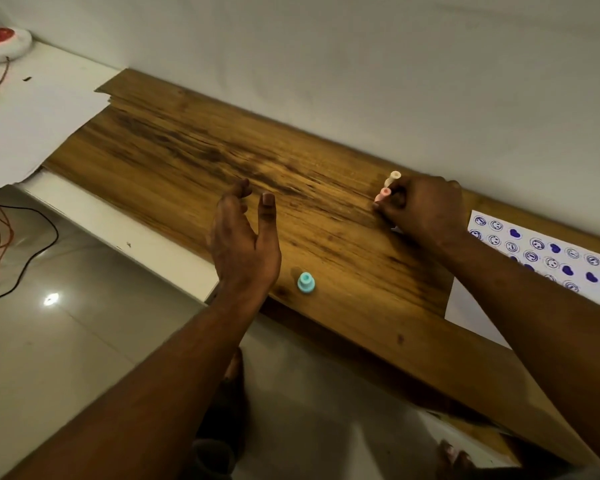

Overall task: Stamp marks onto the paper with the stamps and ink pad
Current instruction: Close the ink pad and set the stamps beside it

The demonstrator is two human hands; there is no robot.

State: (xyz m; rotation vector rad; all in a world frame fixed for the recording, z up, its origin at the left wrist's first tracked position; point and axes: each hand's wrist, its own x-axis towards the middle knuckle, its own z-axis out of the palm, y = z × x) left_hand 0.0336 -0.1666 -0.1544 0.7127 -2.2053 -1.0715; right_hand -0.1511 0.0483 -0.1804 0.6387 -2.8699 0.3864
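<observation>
I have the right hand [423,209] at the centre right of the frame, fingers curled round two stamps: a pink stamp [383,195] and a cream stamp [392,177], whose tops stick out on the hand's left side. Their printing faces are hidden under the fingers, so I cannot tell whether either is inked. The left hand [243,237] is in the middle of the frame, fingers straight and spread wide, holding nothing. I cannot tell whether it touches the board [187,150] or hangs just over it. A blue stamp [306,282] stands upright near the board's front edge, just right of the left wrist and apart from it.

The paper [471,306] lies at the right edge, partly under the right forearm, and already carries rows of blue marks [515,233]: smiley rings and hearts. No ink pad shows anywhere in the frame.

I judge the step in hand to be a change of stamps, with much of the sheet already printed. The next move calls for settling on one stamp in the right hand, finding the pad out of view, then bringing the stamp down flat on a bare patch of paper. The left hand is well placed to take the blue one.

A stack of white sheets [32,126] sits at the upper left.
</observation>
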